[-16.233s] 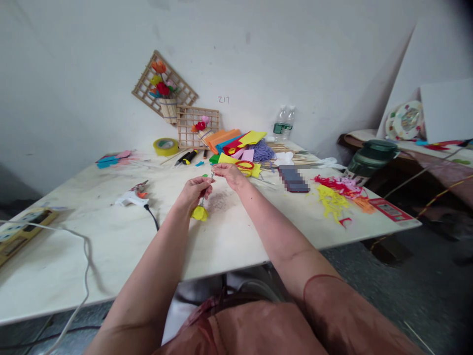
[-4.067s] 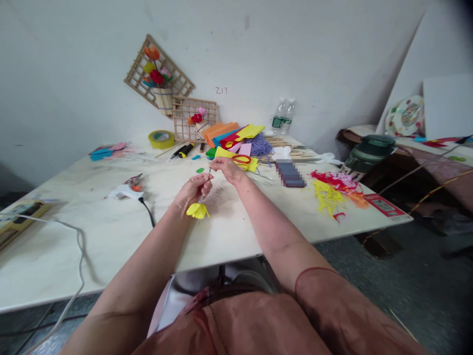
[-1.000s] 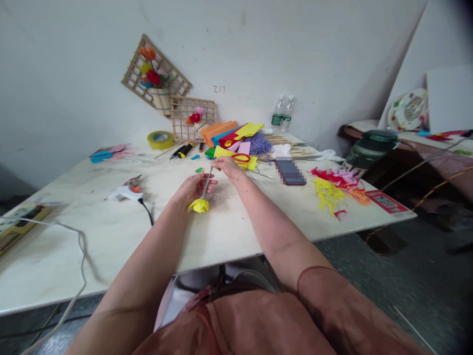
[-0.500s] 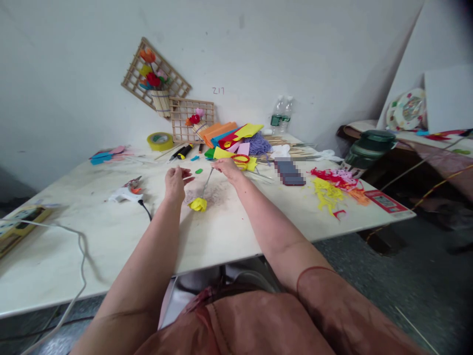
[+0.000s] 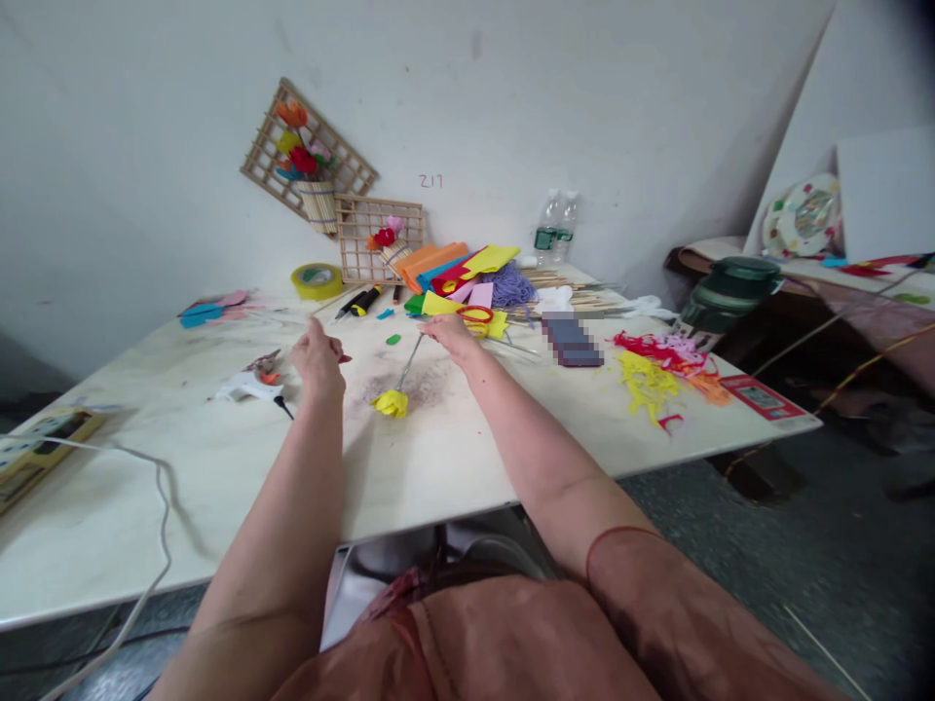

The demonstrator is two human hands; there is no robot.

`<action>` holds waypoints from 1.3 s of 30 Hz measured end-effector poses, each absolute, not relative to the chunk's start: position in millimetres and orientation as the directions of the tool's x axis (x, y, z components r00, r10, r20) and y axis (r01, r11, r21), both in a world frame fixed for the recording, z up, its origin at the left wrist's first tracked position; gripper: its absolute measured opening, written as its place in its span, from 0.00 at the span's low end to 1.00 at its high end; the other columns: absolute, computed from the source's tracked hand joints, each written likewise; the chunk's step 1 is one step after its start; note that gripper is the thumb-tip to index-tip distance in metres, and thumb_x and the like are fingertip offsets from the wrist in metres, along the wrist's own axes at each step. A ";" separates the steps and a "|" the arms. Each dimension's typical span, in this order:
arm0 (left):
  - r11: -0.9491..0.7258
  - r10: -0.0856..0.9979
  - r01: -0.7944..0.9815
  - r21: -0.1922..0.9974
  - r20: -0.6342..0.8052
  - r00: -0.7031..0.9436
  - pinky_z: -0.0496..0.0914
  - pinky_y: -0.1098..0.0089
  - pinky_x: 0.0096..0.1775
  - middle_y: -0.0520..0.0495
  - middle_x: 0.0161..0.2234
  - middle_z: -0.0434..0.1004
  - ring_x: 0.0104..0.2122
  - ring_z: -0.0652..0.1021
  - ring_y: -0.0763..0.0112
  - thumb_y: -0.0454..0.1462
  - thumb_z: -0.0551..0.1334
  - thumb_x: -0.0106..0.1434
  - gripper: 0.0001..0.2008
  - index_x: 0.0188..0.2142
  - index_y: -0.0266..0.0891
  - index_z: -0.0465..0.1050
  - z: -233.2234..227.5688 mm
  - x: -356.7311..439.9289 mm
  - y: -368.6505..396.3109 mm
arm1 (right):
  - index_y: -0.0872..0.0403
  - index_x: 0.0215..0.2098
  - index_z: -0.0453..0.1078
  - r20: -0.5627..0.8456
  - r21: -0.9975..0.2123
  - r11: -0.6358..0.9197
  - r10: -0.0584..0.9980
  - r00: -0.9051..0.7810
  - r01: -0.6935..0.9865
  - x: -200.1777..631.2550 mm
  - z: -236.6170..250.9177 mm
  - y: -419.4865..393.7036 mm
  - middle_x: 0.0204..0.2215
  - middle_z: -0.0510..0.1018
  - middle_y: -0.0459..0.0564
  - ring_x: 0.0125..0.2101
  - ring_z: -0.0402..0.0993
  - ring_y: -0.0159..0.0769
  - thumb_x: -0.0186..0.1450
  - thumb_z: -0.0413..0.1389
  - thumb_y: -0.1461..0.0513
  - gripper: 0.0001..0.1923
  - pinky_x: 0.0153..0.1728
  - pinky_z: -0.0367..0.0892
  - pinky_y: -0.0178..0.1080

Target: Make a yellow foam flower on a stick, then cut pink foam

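Note:
My right hand [image 5: 449, 336] pinches the upper end of a thin grey stem. At its lower end a yellow felt or paper flower [image 5: 391, 403] hangs head-down, close to the tabletop. To the left, my left hand [image 5: 317, 360] is over the table, its thumb raised apart from loosely curled fingers, with nothing visible in it. A white glue gun [image 5: 248, 385] with an orange part lies just left of that hand. Between the hands lies a small green leaf-shaped piece [image 5: 392, 339]. Red-handled scissors [image 5: 474, 313] rest beyond my right hand on yellow sheets.
Coloured sheets [image 5: 438, 268], purple shreds [image 5: 511, 282] and thin sticks lie at the back. Yellow tape [image 5: 317, 281] stands near a black-and-yellow cutter [image 5: 365, 301]. A phone [image 5: 572, 339] and coloured scraps [image 5: 647, 385] are right; a power strip [image 5: 44, 448] is left.
My left hand has moved left, away from the flower and towards the glue gun, and its fingers have curled. My right hand still holds the stem, almost unmoved.

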State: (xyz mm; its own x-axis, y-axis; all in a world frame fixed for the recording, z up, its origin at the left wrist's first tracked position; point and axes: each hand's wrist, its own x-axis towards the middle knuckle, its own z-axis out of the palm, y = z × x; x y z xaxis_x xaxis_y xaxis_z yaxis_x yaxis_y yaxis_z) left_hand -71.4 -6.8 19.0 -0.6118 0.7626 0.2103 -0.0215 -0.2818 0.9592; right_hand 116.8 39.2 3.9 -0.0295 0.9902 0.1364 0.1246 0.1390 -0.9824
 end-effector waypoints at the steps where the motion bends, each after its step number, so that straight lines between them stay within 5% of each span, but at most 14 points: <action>1: -0.272 0.781 0.048 0.961 0.250 -0.573 0.66 0.75 0.21 0.54 0.15 0.60 0.15 0.61 0.79 0.46 0.54 0.57 0.16 0.20 0.39 0.59 17.1 -66.0 -6.9 | 0.56 0.18 0.60 0.137 -0.982 0.140 0.990 -0.029 0.130 116.7 3.6 39.5 0.14 0.57 0.39 0.19 0.51 0.24 0.48 0.57 0.59 0.11 0.23 0.48 0.31; 5: -0.215 0.894 0.449 0.867 0.359 -0.266 0.67 0.74 0.28 0.49 0.27 0.74 0.27 0.73 0.72 0.44 0.61 0.51 0.14 0.33 0.36 0.71 9.8 -40.0 -9.2 | 0.56 0.18 0.58 0.151 -0.974 0.153 0.988 -0.029 0.166 116.4 4.0 38.6 0.14 0.57 0.38 0.19 0.52 0.24 0.49 0.57 0.60 0.12 0.23 0.48 0.31; 8: -0.103 0.935 0.752 0.651 0.322 -0.150 0.66 0.70 0.34 0.46 0.32 0.78 0.34 0.75 0.65 0.48 0.61 0.51 0.18 0.36 0.40 0.75 9.8 -23.3 -15.3 | 0.56 0.18 0.57 0.144 -0.972 0.145 0.989 -0.020 0.183 116.0 4.8 37.9 0.14 0.57 0.38 0.18 0.51 0.23 0.50 0.56 0.61 0.12 0.22 0.47 0.31; 12: -0.039 0.971 0.916 0.399 0.232 -0.060 0.64 0.68 0.34 0.45 0.32 0.78 0.36 0.75 0.60 0.51 0.60 0.51 0.18 0.36 0.43 0.77 14.8 -10.9 -23.3 | 0.57 0.18 0.59 0.152 -0.974 0.153 0.988 -0.013 0.165 114.4 4.1 38.4 0.14 0.57 0.39 0.19 0.51 0.23 0.51 0.56 0.61 0.11 0.22 0.48 0.30; 15: -0.043 0.976 0.947 0.318 0.214 -0.027 0.63 0.68 0.33 0.44 0.29 0.78 0.34 0.75 0.60 0.49 0.59 0.53 0.16 0.35 0.44 0.77 17.6 -7.8 -25.8 | 0.57 0.17 0.58 0.159 -0.977 0.158 0.987 -0.008 0.143 113.2 3.1 39.0 0.14 0.56 0.38 0.18 0.50 0.22 0.50 0.57 0.62 0.11 0.21 0.47 0.30; 23: -0.024 0.970 0.945 0.327 0.238 -0.057 0.60 0.68 0.31 0.45 0.25 0.76 0.30 0.74 0.62 0.48 0.57 0.55 0.16 0.34 0.43 0.77 23.5 -4.4 -31.9 | 0.57 0.18 0.60 0.161 -0.973 0.159 0.987 -0.003 0.170 111.9 4.3 40.4 0.14 0.56 0.39 0.18 0.51 0.23 0.50 0.57 0.62 0.10 0.21 0.47 0.31; 39: -0.026 0.984 0.800 0.599 0.158 -0.087 0.61 0.74 0.24 0.52 0.18 0.74 0.18 0.73 0.74 0.43 0.58 0.54 0.11 0.26 0.41 0.75 20.5 -11.9 -29.1 | 0.55 0.16 0.55 0.189 -0.929 0.171 0.982 0.024 0.329 110.6 5.7 44.7 0.14 0.52 0.40 0.18 0.49 0.24 0.47 0.56 0.63 0.12 0.21 0.44 0.32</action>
State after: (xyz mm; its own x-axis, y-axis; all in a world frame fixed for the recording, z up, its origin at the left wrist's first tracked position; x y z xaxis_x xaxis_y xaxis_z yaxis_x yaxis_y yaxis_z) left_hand -11.9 -29.1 20.5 -0.0867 0.9836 0.1583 0.8000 -0.0260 0.5994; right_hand 110.6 44.7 5.7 0.0241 0.9817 0.1891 0.3293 0.1708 -0.9286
